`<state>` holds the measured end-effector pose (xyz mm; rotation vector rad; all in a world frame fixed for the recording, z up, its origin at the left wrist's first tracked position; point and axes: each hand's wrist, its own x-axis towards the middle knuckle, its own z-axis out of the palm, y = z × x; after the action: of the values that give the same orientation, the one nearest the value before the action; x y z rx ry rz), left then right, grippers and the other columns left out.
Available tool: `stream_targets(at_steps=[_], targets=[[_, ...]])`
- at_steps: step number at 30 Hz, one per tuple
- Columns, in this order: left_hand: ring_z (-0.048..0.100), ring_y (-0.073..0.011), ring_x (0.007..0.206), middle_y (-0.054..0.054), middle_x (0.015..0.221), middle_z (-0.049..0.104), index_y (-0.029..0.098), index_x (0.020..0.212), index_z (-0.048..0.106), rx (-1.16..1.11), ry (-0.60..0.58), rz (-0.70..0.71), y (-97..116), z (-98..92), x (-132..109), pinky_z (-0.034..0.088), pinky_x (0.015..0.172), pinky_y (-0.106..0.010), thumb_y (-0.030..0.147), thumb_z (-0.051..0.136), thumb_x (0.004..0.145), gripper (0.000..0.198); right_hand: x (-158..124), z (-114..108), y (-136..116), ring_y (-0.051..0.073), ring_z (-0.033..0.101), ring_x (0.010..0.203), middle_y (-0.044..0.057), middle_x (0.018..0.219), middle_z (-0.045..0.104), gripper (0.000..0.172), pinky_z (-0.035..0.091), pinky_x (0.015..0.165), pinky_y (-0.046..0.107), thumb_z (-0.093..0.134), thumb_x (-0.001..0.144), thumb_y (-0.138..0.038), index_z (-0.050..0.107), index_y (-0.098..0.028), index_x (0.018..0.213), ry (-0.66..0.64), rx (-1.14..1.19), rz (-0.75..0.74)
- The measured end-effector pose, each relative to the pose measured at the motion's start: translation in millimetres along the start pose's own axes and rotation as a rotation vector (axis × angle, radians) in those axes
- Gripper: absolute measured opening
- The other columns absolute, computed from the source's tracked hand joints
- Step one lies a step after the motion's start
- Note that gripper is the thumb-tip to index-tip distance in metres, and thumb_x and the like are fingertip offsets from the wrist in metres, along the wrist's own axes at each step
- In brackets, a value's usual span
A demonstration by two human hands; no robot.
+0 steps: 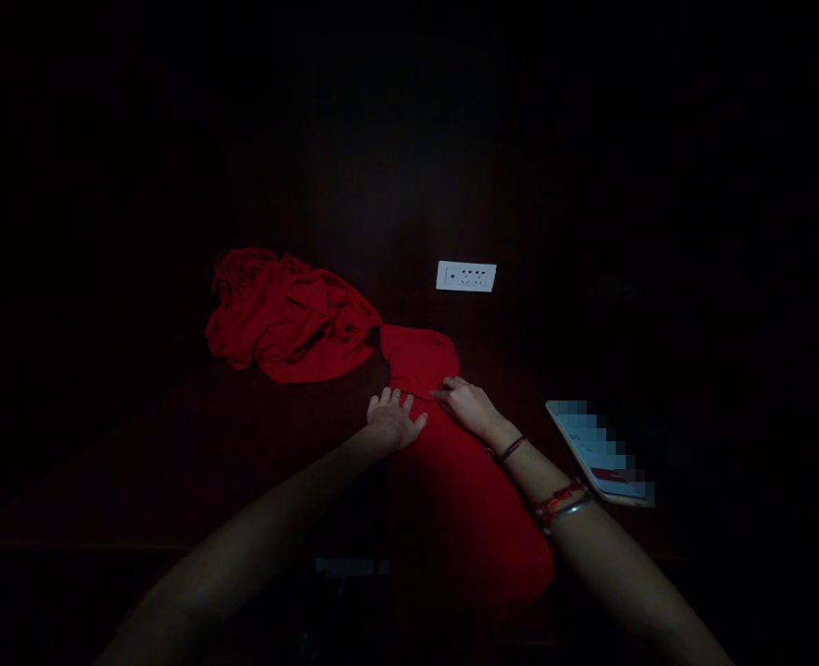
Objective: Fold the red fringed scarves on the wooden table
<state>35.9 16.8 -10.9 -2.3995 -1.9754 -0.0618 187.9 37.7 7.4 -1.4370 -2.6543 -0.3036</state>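
Note:
A red scarf (465,499) runs down the middle of the dark table, and its near end hangs over the front edge. To the left its other part lies crumpled in a heap (291,324), with fringe at the top. My left hand (391,421) rests with fingers spread at the left side of the flat strip. On the strip's right side my right hand (470,405) has its fingers drawn together, pinching the cloth by a crosswise fold. The fingertips are partly hard to see in the dim light.
A white wall socket (465,277) is set in the dark surface behind the table (173,462). To the right of my right forearm lies a white tablet-like device (593,449), partly blurred by pixels. Below the front edge a pale object (350,566) shows dimly.

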Motion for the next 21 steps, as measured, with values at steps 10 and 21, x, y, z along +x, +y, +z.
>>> stream_targets(at_steps=[10, 21], targets=[[0.037, -0.0262, 0.109, -0.014, 0.119, 0.042, 0.013, 0.112, 0.047, -0.01, 0.285, 0.06, -8, -16.1, -5, 0.028, 0.086, -0.04, 0.031, 0.026, 0.082, 0.041, 3, 16, 8, 0.018, 0.038, 0.105, 0.01, 0.116, 0.042, 0.038, 0.031, 0.088, 0.03, 0.028, 0.084, -0.036, 0.05, -0.019, 0.11, 0.06, 0.101, 0.002], [0.015, -0.0351, 0.12, -0.013, 0.132, 0.024, 0.015, 0.124, 0.034, -0.014, -0.222, -0.083, -34, -9.4, 13, 0.021, 0.091, -0.051, 0.06, 0.024, 0.073, 0.068, 2, 28, 23, 0.022, 0.012, 0.124, 0.014, 0.135, 0.015, 0.07, 0.017, 0.098, 0.036, 0.019, 0.079, -0.055, 0.017, -0.006, 0.13, -0.165, 0.366, 0.193]])
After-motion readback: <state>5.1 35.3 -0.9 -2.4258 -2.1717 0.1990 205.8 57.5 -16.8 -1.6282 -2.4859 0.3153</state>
